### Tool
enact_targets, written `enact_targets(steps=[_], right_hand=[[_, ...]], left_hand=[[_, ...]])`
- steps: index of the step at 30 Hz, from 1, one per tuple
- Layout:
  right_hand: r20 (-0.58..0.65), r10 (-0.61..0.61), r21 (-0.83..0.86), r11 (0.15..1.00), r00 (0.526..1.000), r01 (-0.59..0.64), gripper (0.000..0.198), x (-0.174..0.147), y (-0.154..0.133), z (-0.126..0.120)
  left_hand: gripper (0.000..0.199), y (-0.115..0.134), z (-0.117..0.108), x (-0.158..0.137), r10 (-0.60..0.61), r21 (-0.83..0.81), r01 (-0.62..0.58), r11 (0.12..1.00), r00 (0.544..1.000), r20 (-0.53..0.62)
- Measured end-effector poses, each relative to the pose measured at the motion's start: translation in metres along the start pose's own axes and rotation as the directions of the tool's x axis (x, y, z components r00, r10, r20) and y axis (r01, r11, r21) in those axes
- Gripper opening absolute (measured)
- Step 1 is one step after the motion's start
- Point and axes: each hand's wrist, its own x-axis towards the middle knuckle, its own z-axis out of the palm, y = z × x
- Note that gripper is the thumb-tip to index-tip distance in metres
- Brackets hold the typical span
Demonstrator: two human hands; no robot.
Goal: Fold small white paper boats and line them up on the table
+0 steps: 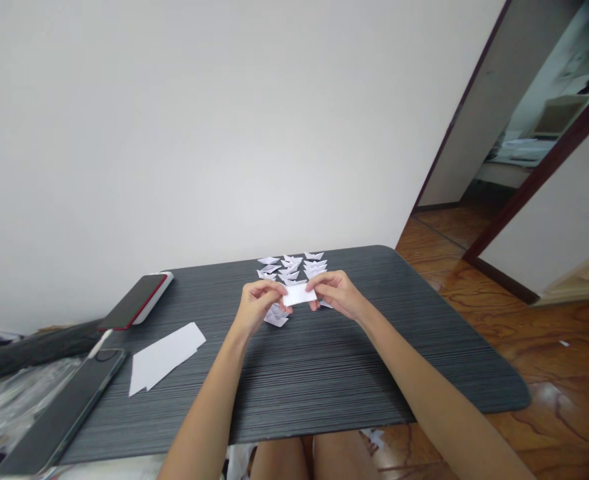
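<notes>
A small folded piece of white paper [298, 295] is held up level over the middle of the table. My left hand [260, 303] pinches its left end between thumb and fingers. At the right end, my right hand [338, 293] grips it the same way. Behind and below my hands lie several folded paper boats [291, 261], set out in rough rows. One cluster of folded paper [277, 315] sits just under my left hand and is partly covered by it.
Flat white paper sheets [167, 357] lie on the dark table [324, 380] at the left. A phone [69, 407] overlaps the left edge, and a red-edged device [137, 301] rests behind it. A white wall [254, 133] borders the table's far side.
</notes>
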Motion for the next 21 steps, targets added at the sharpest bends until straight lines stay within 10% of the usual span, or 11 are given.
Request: enact_targets(steps=[9,21], right_hand=[[-0.010,0.106,-0.133,0.985,0.994,-0.107,0.016,0.004,-0.001,0.000],[-0.143,-0.098,-0.478,0.878,0.985,0.018,0.013,0.003,-0.005,0.007]], left_hand=[[0.029,-0.002,0.014,-0.002,0.156,0.470,-0.201,0.859,0.979,0.134],[0.025,-0.020,0.025,0.003,-0.009,0.099,0.013,0.995,0.999,-0.042]])
